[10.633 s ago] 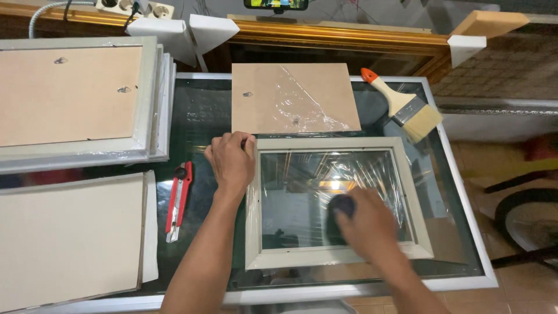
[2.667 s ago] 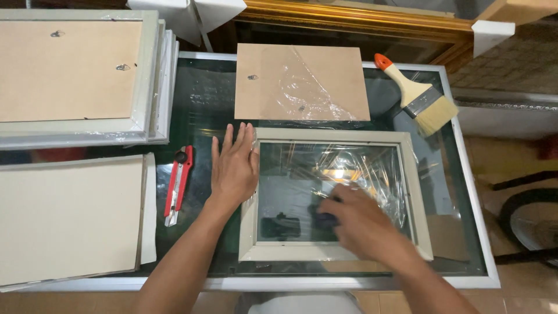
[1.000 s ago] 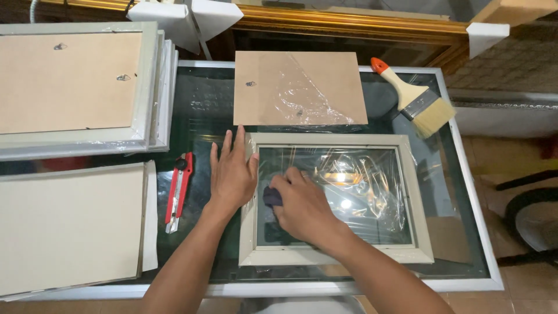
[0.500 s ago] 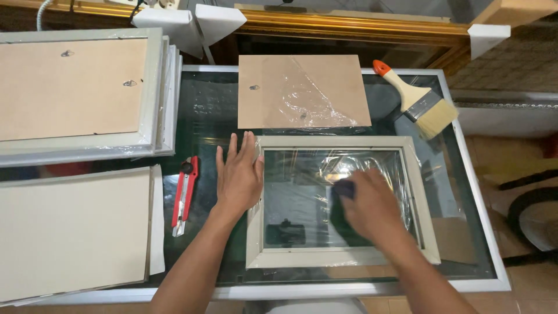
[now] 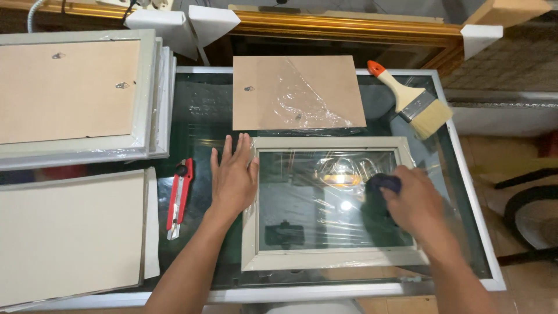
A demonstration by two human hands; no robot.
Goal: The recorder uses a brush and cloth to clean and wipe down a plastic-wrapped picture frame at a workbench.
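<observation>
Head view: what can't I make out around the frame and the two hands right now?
- Dark cloth: mostly covered by the right hand; its shape is hidden.
- Glass of the picture frame: glare and reflections mask any smudges.
- Frame's left rail: partly under the left hand.
- Stack of frames: cut off by the left edge.
- Red utility knife: blade too small to tell.

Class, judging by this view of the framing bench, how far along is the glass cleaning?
Done: the backing board is out and lies above the picture frame. In hand: the left hand steadies the frame's left edge while the right hand presses a dark cloth on the glass's right side. Left: the board is not yet refitted; the paintbrush and utility knife lie untouched.
</observation>
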